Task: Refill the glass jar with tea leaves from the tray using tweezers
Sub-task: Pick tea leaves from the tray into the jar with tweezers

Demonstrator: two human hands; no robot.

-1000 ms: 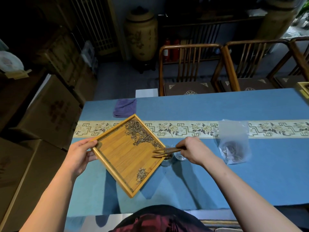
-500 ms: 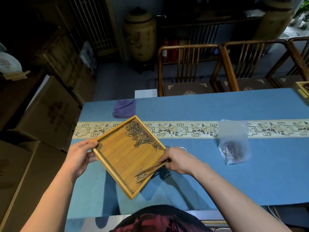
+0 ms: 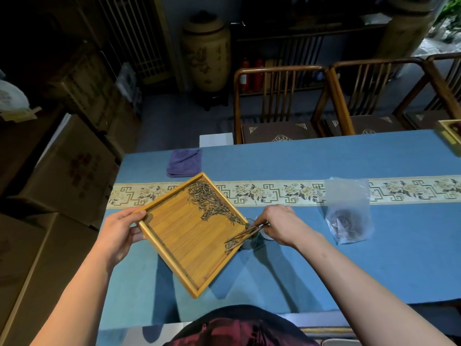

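- The left hand point(image 3: 119, 236) grips the near-left corner of the bamboo tray point(image 3: 179, 236), thumb curled over the rim, and holds it lifted and tilted off the counter point(image 3: 324, 265). If that tilt steepens, I'd expect the big heap of tea leaves point(image 3: 210, 204) along the far-right edge to slide all at once rather than in small lots.
- The right hand point(image 3: 280, 224) has its fingers point(image 3: 268, 216) pinched around the tweezers point(image 3: 245, 234), whose tips lie on a small clump of leaves at the tray's right edge. I cannot tell whether the tips actually grip leaves or only push them.
- The glass jar point(image 3: 249, 242) sits on the counter just beside and partly under that right edge, mostly hidden by tray and hand. Its mouth looks narrow; leaves swept over the rim could easily miss and scatter on the blue cloth.
- The tray edge hangs very near the jar. A nudge from the tray or from the knuckles could tip the jar, and being glass and light, it would likely roll.
- Dry leaves are brittle and springy; too hard a squeeze may snap them, too loose a one drops them.
- The plastic bag point(image 3: 348, 213) to the right lies well apart, no hazard.
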